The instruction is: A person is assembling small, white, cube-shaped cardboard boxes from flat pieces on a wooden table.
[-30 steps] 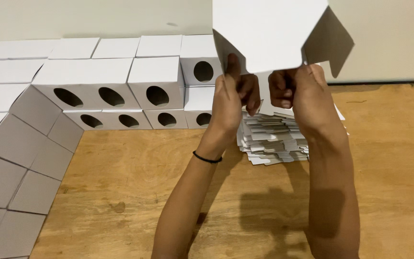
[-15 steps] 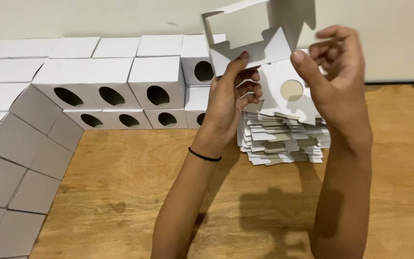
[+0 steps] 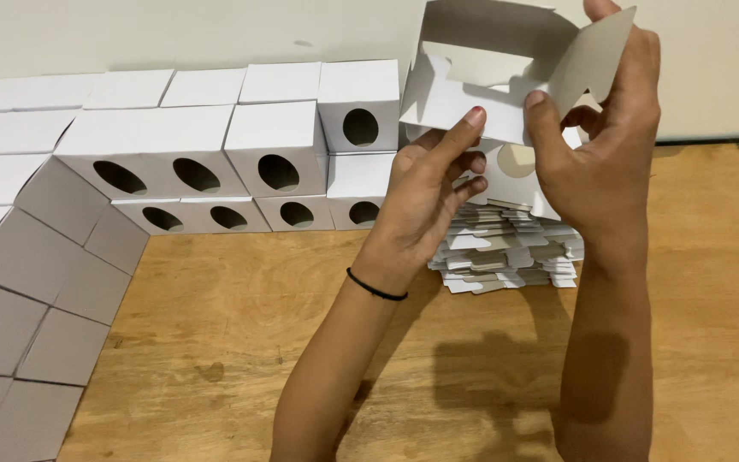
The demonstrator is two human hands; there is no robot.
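Bare wooden table (image 3: 241, 342) lies open in front. Beyond, left hand (image 3: 425, 201) and right hand (image 3: 596, 162) both pinch a half-folded white carton (image 3: 481, 81) – opening facing down-forward, long axis left-right – above the flat blank stack (image 3: 506, 252); finished boxes (image 3: 215, 154) crowd the left.

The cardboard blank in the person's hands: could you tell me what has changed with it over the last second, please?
The cardboard blank was held as an open sheet by its lower edge; now it is partly folded into a box shape. The right hand has moved up to bend a side flap, and the left hand grips the lower panel. The stack of flat blanks and the folded boxes stayed put.
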